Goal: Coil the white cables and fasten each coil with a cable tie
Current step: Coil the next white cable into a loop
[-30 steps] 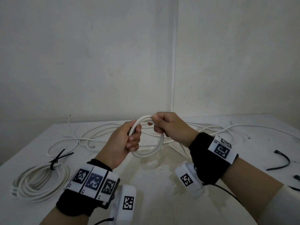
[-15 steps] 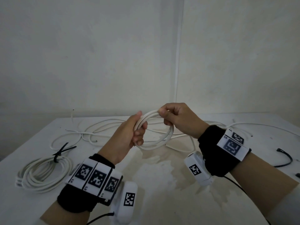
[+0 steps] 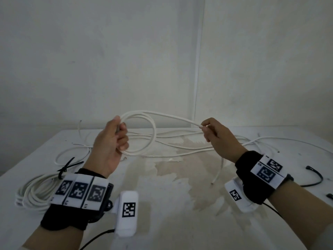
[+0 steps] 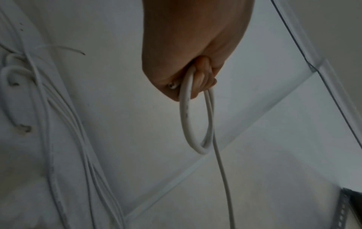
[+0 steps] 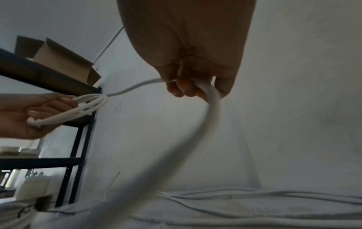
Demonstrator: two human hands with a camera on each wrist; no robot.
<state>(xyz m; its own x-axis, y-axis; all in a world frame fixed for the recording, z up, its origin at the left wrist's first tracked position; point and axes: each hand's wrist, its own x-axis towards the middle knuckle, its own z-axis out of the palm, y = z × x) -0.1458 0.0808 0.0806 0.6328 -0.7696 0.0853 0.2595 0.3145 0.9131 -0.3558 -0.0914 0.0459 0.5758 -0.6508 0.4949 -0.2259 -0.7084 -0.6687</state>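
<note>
While the left hand (image 3: 110,147) grips a small coil (image 3: 142,134) of white cable above the worktop (image 3: 162,222), fingers curled round its loops, the right hand (image 3: 219,139) pinches the same cable's free run (image 3: 176,117) to the right of the coil, the strand stretched between them. Loose cables (image 3: 180,150) sprawl on the worktop behind the coil; a tied bundle (image 3: 34,192) with a black cable tie (image 3: 66,166) lies to its left, near the worktop's edge
</note>
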